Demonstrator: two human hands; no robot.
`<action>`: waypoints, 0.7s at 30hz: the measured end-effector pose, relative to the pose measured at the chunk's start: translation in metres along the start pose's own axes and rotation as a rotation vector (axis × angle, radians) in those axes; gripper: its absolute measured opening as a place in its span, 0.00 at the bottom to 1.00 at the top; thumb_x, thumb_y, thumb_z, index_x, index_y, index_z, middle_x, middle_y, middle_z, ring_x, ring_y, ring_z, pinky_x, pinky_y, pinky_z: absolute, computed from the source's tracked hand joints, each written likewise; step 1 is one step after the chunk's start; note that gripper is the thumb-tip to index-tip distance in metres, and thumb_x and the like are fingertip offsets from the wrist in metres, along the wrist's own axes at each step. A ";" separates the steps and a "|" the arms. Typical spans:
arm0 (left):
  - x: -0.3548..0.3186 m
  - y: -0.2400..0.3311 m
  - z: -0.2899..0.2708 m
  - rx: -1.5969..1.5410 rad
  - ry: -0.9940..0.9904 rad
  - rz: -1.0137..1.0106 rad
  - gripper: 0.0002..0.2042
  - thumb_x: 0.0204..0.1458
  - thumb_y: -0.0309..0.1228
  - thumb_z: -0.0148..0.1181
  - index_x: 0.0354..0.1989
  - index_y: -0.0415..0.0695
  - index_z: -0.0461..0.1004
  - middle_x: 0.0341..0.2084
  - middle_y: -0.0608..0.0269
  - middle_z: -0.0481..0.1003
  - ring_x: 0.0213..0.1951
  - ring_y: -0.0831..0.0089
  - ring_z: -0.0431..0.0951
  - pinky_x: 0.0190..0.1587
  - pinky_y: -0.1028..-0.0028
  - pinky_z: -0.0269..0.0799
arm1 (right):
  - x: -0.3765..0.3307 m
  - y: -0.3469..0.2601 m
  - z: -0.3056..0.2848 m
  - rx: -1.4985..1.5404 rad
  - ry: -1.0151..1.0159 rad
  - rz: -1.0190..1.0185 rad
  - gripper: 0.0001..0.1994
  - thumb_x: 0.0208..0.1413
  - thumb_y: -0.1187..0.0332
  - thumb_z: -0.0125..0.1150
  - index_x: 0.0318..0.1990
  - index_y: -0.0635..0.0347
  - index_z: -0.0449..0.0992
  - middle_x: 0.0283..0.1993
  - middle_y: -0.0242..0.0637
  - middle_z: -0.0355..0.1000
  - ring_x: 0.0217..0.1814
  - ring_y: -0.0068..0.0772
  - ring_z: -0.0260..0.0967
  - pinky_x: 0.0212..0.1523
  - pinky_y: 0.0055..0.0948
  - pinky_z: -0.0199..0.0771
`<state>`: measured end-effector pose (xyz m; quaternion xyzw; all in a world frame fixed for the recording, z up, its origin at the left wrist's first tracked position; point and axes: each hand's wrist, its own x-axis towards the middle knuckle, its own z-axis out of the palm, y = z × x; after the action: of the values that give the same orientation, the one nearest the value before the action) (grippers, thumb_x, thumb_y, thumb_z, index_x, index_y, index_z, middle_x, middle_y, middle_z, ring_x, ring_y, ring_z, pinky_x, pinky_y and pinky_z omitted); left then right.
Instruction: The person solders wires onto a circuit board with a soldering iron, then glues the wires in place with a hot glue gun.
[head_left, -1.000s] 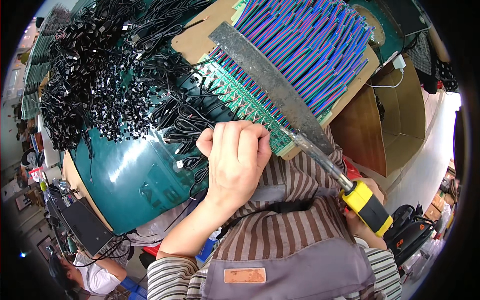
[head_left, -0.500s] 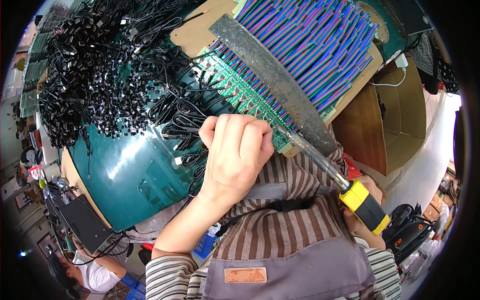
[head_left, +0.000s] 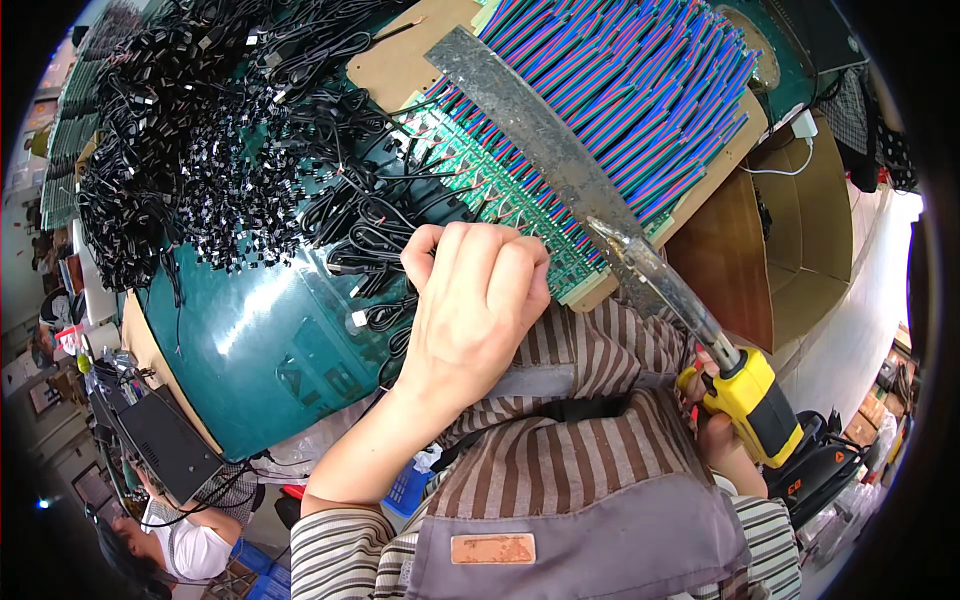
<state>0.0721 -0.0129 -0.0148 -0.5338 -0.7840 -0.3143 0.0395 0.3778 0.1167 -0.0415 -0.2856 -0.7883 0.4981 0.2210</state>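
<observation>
My left hand (head_left: 472, 315) is closed in a pinch at the lower edge of a green circuit board panel (head_left: 485, 190); what its fingertips hold is hidden. My right hand (head_left: 716, 438) grips a yellow and black soldering gun (head_left: 765, 408). The gun's long metal barrel points up and left, its tip overlapping the flat steel bar (head_left: 540, 130). That bar lies diagonally across striped ribbon wires (head_left: 625, 100), which run into the panel's upper side. Thin black cables with bared ends reach the panel's other side from bundled black USB cables (head_left: 375, 225).
A brown board (head_left: 395, 72) lies beneath the panel on a green tabletop (head_left: 260, 370). Heaped black cables (head_left: 140, 130) cover the table's far left. An open cardboard box (head_left: 805, 230) stands at the right. At lower left, another person (head_left: 200, 545) sits near a dark box-shaped device (head_left: 170, 445).
The soldering gun has moved right, its tip lifting off the panel's edge to over the steel bar. More of my right hand's fingers show. My left hand has barely shifted.
</observation>
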 end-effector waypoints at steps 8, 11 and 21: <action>0.002 0.002 -0.001 -0.005 0.007 0.002 0.13 0.41 0.20 0.68 0.34 0.46 0.72 0.32 0.66 0.71 0.36 0.66 0.72 0.46 0.65 0.60 | 0.030 -0.001 -0.020 0.191 -0.205 0.034 0.35 0.62 0.39 0.48 0.58 0.64 0.62 0.49 0.51 0.67 0.28 0.23 0.64 0.33 0.26 0.65; 0.003 0.003 0.000 -0.023 0.012 -0.004 0.13 0.40 0.19 0.67 0.34 0.45 0.71 0.31 0.64 0.72 0.36 0.64 0.72 0.45 0.65 0.61 | 0.052 -0.015 -0.011 0.273 0.236 -0.093 0.35 0.63 0.40 0.47 0.57 0.69 0.61 0.48 0.51 0.67 0.28 0.23 0.64 0.29 0.23 0.64; -0.005 0.010 -0.012 0.018 -0.091 -0.017 0.13 0.42 0.22 0.67 0.36 0.45 0.72 0.34 0.64 0.71 0.38 0.65 0.72 0.49 0.62 0.59 | 0.147 0.016 -0.030 -0.085 0.592 -0.188 0.07 0.63 0.70 0.57 0.38 0.67 0.74 0.23 0.29 0.71 0.19 0.15 0.62 0.24 0.19 0.64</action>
<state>0.0791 -0.0208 -0.0028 -0.5404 -0.7923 -0.2833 0.0059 0.2917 0.2401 -0.0343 -0.3529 -0.7329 0.3374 0.4738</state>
